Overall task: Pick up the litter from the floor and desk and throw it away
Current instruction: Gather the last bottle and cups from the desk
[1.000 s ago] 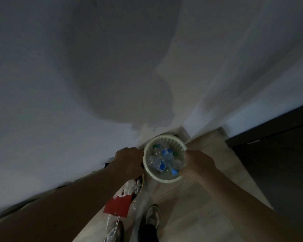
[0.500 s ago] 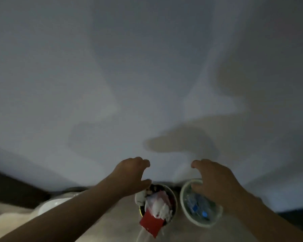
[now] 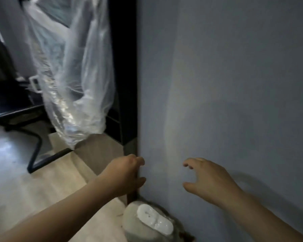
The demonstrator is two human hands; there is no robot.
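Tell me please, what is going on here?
A person holds both hands out, and neither holds anything. The left hand is by the corner of the wall, the right hand in front of the wall, fingers loosely curled. A clear plastic bag hangs above the floor to the left.

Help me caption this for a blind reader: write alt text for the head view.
Two empty hands, left hand and right hand, reach toward a blue-grey wall, fingers loosely curled. A clear plastic bag hangs upper left.
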